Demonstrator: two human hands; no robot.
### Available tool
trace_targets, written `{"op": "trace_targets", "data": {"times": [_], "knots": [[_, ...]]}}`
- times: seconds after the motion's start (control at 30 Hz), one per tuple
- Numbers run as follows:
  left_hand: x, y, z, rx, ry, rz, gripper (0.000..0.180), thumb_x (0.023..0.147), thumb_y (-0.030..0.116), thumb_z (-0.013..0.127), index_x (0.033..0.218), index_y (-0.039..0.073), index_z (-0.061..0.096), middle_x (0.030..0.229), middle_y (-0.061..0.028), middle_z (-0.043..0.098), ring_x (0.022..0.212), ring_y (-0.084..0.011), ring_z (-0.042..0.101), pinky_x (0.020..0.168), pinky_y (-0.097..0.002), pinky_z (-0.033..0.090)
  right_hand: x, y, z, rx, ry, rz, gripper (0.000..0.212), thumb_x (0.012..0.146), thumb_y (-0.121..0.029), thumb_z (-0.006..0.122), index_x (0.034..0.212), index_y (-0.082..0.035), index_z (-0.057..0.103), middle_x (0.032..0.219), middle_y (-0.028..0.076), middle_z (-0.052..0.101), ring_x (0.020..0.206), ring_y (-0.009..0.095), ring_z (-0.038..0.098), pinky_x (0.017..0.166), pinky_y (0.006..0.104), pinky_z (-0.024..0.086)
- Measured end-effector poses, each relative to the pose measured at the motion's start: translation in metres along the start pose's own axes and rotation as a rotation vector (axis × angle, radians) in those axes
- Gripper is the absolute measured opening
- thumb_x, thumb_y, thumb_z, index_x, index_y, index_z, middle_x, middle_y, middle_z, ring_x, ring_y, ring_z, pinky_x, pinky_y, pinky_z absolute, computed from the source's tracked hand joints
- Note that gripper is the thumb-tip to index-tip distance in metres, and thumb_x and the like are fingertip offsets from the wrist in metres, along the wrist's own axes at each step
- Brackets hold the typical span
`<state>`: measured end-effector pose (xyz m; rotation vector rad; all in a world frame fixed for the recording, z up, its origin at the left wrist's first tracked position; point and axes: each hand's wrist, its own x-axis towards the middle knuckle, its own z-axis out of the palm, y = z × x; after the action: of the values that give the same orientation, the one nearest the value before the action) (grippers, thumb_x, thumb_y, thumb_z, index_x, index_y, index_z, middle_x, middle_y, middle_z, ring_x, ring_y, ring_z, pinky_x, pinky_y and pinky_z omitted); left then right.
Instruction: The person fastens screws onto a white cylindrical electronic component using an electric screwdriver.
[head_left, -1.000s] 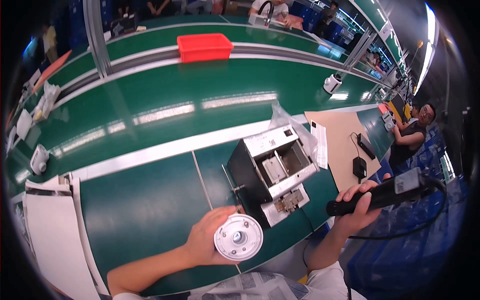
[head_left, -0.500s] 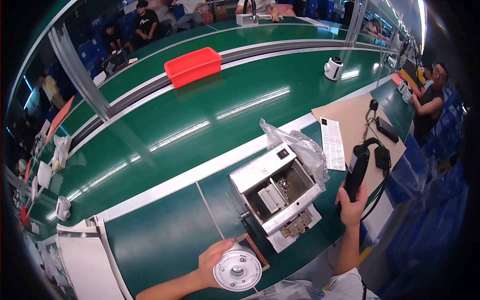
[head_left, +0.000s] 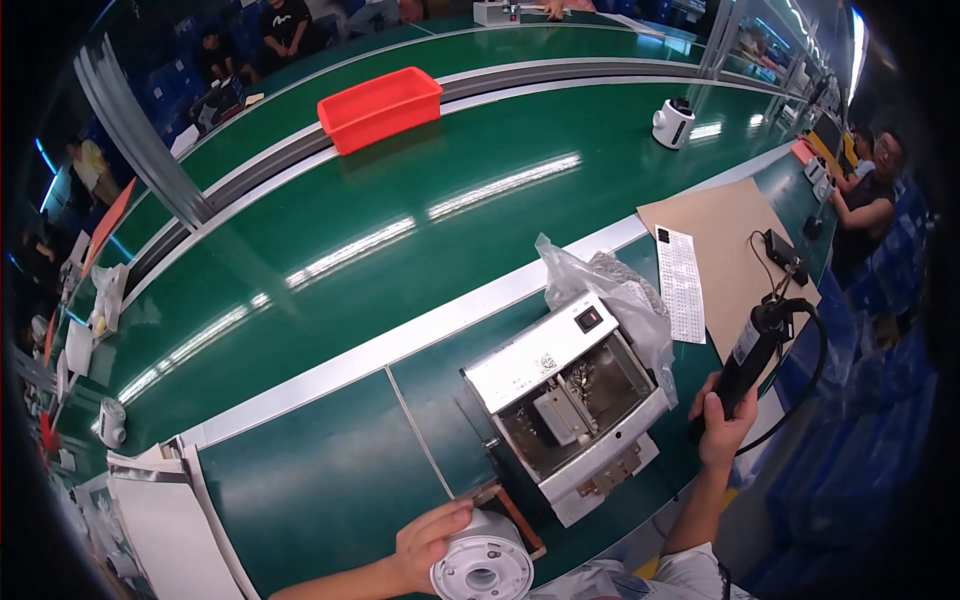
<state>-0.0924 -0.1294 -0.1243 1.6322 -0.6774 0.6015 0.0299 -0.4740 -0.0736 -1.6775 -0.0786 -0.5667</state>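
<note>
My left hand (head_left: 432,538) is wrapped round the side of a white cylindrical housing (head_left: 484,572) near the lower edge. The housing's round end, with a central hole and small holes round it, faces up toward me. Beside it lies a brown-edged frame (head_left: 520,520), partly hidden by the housing. On the right, my right hand (head_left: 723,425) grips a black electric screwdriver (head_left: 748,362), held tilted with its corded end up and away; its tip is hidden. Between the hands stands a silver screw feeder (head_left: 530,365) with a red switch and small screws inside its open tray.
Behind the feeder sits a clear plastic bag (head_left: 610,285). A printed white sheet (head_left: 682,285) lies on brown cardboard (head_left: 740,235) with a black adapter (head_left: 785,255). Farther off are a red bin (head_left: 385,118) and another white housing (head_left: 673,125). A person (head_left: 868,200) works at far right.
The whole view has shifted slightly. My right hand has moved a little nearer with the screwdriver, whose cord now loops out to the right. The white housing in my left hand has tilted slightly.
</note>
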Motion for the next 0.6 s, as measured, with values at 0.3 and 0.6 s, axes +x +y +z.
{"op": "trace_targets", "data": {"times": [0.3, 0.6], "knots": [[0.0, 0.003, 0.001, 0.106, -0.031, 0.034, 0.049, 0.089, 0.019, 0.056, 0.131, 0.012, 0.031, 0.115, -0.0201, 0.053, 0.099, -0.0394, 0.059, 0.081, -0.0481, 0.052, -0.008, -0.002, 0.002, -0.009, 0.005, 0.001, 0.046, 0.081, -0.008, 0.061, 0.12, -0.001, 0.038, 0.082, 0.009, 0.054, 0.058, 0.01, 0.051, 0.051, 0.021, 0.043], [0.005, 0.005, -0.005, 0.151, -0.111, -0.013, 0.068, 0.081, 0.019, 0.065, 0.137, 0.009, 0.027, 0.114, -0.0238, 0.054, 0.091, -0.0416, 0.061, 0.076, -0.0472, 0.054, 0.003, -0.037, 0.025, 0.28, 0.121, -0.125, 0.053, 0.091, -0.022, 0.055, 0.133, -0.004, 0.029, 0.091, 0.006, 0.047, 0.06, 0.011, 0.048, 0.046, 0.0241, 0.043]]}}
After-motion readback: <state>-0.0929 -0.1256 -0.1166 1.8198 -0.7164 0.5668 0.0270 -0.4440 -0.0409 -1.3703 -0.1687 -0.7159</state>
